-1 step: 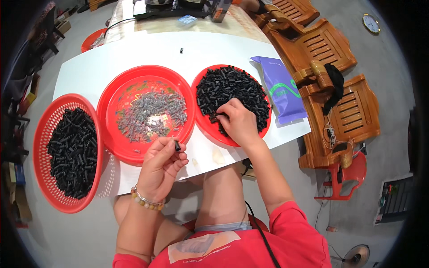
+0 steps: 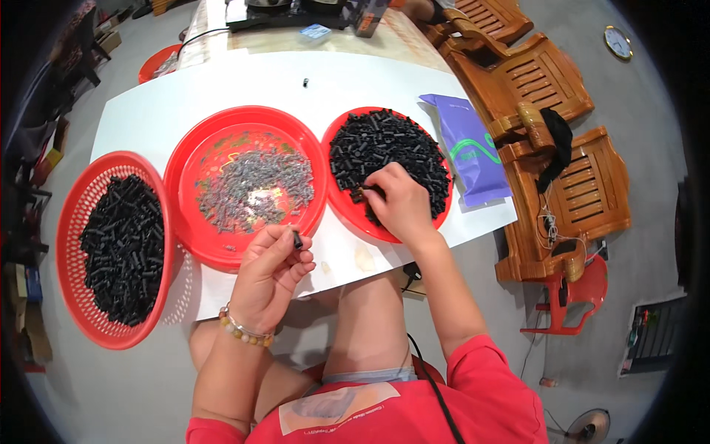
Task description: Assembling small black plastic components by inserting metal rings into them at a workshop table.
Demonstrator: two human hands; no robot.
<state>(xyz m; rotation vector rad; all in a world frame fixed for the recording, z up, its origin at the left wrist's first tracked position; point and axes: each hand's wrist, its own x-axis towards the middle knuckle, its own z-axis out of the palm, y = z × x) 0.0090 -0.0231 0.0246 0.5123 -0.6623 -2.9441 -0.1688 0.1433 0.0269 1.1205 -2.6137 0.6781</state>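
Note:
My left hand (image 2: 275, 260) pinches a small black tube-like piece (image 2: 297, 240) between thumb and forefinger, just in front of the red basin's near rim. On the right, my right hand (image 2: 403, 203) reaches into the red plate (image 2: 392, 238) heaped with short black tubular pieces (image 2: 381, 140). Its thumb and fingertips close on a small black piece (image 2: 358, 194) at the heap's near-left edge. Between the plate and the basket, the round red basin (image 2: 181, 214) holds many tiny silvery-grey parts (image 2: 259, 177).
A red perforated basket (image 2: 68, 259) full of black pieces (image 2: 122, 251) stands at the table's left edge. One small piece (image 2: 305, 83) lies alone on the white tabletop (image 2: 362, 78). A purple packet (image 2: 473, 152) lies right of the plate, beside wooden chairs (image 2: 569, 177).
The whole view has shifted slightly. Both hands keep nearly the same pose, with the left still pinching its black piece and the right still at the heap.

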